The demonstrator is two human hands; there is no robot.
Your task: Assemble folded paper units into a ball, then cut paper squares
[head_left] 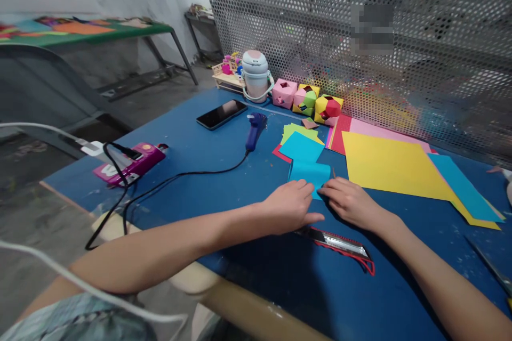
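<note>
A small blue sheet of paper [310,171] lies bent over on itself on the blue table, its far edge curled up. My left hand [290,206] presses its curled fingers on the near left part of the paper, thumb pointing right. At the paper's near right corner, my right hand [349,201] has its fingertips closed together on the edge. Just below my hands rests a box cutter [340,243] with a red cord, its left end partly hidden by my left hand. Beyond the bent sheet sits another blue sheet [301,146] on green and red pieces.
A purple glue gun [255,132] and a phone [222,114] lie farther back. Its black cord runs to a magenta power strip [132,164]. Paper balls [328,110] and a flask [255,75] line the mesh panel. Yellow paper [394,165] and scissors [490,266] are right.
</note>
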